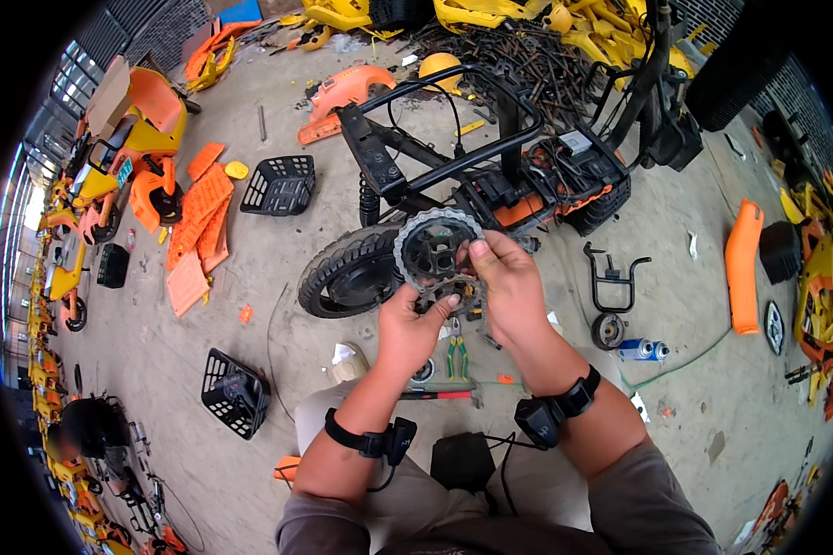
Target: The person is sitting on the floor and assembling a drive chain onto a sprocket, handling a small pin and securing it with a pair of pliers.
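Note:
Both hands are raised in front of the black vehicle frame (435, 171) and hold a round grey metal chainring (438, 215) with a toothed, chain-like rim and an open centre. My left hand (415, 324) grips its lower edge, thumb pointing right. The thumb and fingers of my right hand (506, 277) pinch the right side of it. Another curved, toothed dark part hangs below the ring between the hands; whether the two are joined I cannot tell. Behind lies the rear wheel (347, 270) with its black tyre. On the floor below are green-handled pliers (457, 350) and a red-and-black-handled hammer (440, 395).
Black baskets (279, 185) lie to the left, one (236, 393) holding a dark part. Blue-and-white spray cans (642, 350) and a black metal bracket (615, 282) are at right. Orange panels (201, 213), yellow shells and a heap of dark metal parts lie farther off. A person (97, 435) crouches at far left.

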Available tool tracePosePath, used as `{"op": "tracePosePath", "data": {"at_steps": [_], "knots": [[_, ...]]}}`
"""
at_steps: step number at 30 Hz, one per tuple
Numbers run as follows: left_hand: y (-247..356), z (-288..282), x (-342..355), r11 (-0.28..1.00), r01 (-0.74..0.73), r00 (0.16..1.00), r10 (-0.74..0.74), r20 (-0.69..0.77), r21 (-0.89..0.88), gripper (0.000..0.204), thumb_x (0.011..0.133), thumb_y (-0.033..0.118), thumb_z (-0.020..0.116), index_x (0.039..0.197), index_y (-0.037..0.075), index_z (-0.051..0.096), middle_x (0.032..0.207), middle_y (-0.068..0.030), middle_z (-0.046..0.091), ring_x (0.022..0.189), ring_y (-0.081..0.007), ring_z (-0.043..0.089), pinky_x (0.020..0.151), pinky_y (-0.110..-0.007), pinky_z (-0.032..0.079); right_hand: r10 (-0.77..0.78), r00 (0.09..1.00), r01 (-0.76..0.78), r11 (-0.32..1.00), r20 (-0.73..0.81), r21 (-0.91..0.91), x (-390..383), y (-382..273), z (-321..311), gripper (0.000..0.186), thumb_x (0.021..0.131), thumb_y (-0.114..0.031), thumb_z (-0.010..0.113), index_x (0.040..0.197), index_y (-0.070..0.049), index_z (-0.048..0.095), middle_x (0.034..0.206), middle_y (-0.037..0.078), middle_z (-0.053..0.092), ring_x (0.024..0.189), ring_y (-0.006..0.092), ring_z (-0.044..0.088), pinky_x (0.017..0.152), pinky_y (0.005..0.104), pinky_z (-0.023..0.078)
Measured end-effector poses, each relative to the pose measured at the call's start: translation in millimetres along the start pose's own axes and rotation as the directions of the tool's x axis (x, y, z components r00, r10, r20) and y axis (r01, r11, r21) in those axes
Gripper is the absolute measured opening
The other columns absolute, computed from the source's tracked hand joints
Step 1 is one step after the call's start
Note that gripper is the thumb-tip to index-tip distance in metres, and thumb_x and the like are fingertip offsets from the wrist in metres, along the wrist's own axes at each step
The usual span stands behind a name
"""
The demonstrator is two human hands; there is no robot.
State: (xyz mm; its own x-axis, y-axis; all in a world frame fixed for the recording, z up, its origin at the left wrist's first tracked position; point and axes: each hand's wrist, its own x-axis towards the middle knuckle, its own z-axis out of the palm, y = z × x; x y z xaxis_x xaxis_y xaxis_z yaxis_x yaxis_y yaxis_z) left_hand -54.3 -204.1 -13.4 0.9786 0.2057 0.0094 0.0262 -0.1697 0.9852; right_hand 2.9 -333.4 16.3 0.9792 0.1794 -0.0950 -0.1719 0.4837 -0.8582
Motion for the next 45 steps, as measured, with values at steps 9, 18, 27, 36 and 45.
{"op": "tracePosePath", "data": {"at_steps": [9,18,27,36,45], "knots": [[-3,1,0,0.988,-0.102,0.994,0.107,-0.034,0.114,0.023,0.082,0.008,0.074,0.102,0.002,0.065,0.086,-0.0068,0.071,0.074,-0.0077,0.059,0.069,-0.026,0.05,0.01,1.0,-0.01,1.0,0.0,-0.001,0,4,-2,0.015,0.096,-0.01,0.054,0.1,0.001,0.063,0.086,0.003,0.064,0.078,0.0086,0.055,0.073,0.0232,0.043],[-9,4,3,0.989,-0.114,0.993,0.111,-0.037,-0.099,0.027,0.081,0.006,0.075,0.103,-0.002,0.061,0.092,-0.0088,0.07,0.079,-0.009,0.061,0.072,-0.026,0.051,-0.032,0.999,0.032,0.999,-0.006,-0.001,1,1,1,0.015,0.096,-0.011,0.056,0.101,0.0,0.064,0.085,0.002,0.064,0.076,0.0078,0.053,0.072,0.0227,0.043],[-18,3,2,0.996,-0.093,0.994,0.094,-0.062,0.017,0.026,0.08,0.01,0.076,0.098,-0.003,0.063,0.087,-0.011,0.07,0.077,-0.0103,0.062,0.071,-0.028,0.051,-0.019,1.0,0.019,0.998,-0.014,-0.057,0,2,1,0.016,0.096,-0.012,0.056,0.1,0.002,0.063,0.084,0.002,0.064,0.077,0.008,0.055,0.072,0.0225,0.045],[-24,2,2,0.994,-0.101,0.99,0.105,-0.091,0.053,0.027,0.079,0.013,0.077,0.097,-0.002,0.064,0.088,-0.0139,0.071,0.077,-0.015,0.066,0.07,-0.029,0.052,0.029,0.999,-0.029,0.999,0.022,-0.035,-1,-2,0,0.017,0.096,-0.015,0.057,0.102,0.0,0.062,0.088,0.003,0.064,0.082,0.0097,0.057,0.078,0.0243,0.045],[-18,0,2,0.979,-0.201,0.97,0.202,-0.136,0.017,0.031,0.078,0.005,0.076,0.104,0.0,0.061,0.093,-0.0117,0.07,0.083,-0.013,0.065,0.075,-0.028,0.052,-0.053,0.997,0.047,0.994,0.057,0.099,-2,3,1,0.017,0.096,-0.014,0.056,0.101,0.001,0.062,0.088,0.003,0.065,0.082,0.009,0.057,0.078,0.024,0.045]]}}
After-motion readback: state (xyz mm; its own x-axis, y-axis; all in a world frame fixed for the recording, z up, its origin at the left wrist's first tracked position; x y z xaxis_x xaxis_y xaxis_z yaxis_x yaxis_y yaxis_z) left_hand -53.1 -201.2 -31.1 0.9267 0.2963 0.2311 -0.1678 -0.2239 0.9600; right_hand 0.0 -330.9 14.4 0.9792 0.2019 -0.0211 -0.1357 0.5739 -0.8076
